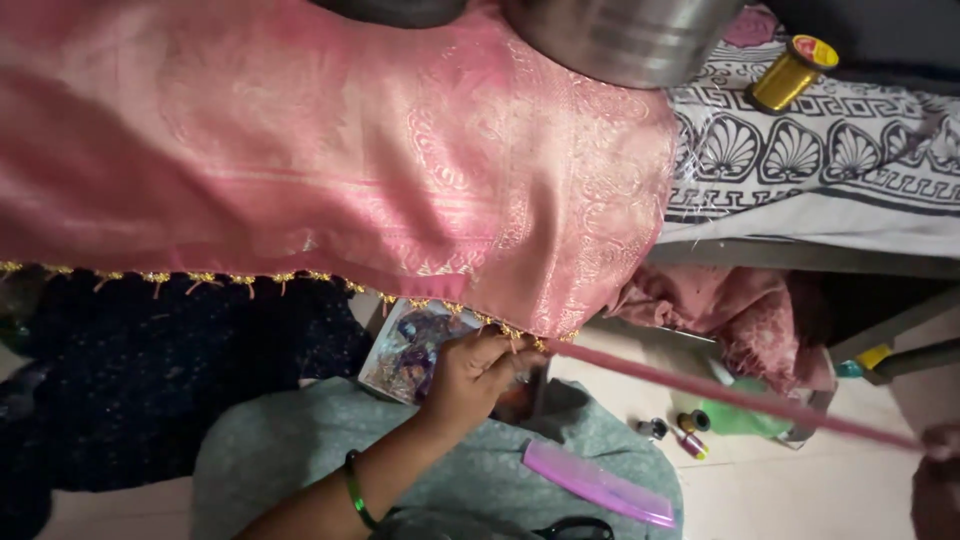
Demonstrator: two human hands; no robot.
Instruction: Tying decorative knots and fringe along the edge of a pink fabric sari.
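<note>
A pink silk cloth (350, 160) with woven motifs lies draped over a bed edge. Small gold tassels (200, 280) hang along its lower hem. My left hand (478, 372), a green bangle on its wrist, pinches the hem at the last tassel. From that spot a taut strand of pink threads (740, 398) runs right and down to my right hand (938, 472). The right hand is blurred at the frame's edge and closed on the strand's end.
A steel vessel (620, 35) stands on the cloth, a gold thread spool (790, 72) on the patterned bedsheet (800, 150). A purple comb (598, 483) lies on my grey-green lap cloth (290, 450). Small spools (690, 435) and a printed packet (410, 350) lie on the floor.
</note>
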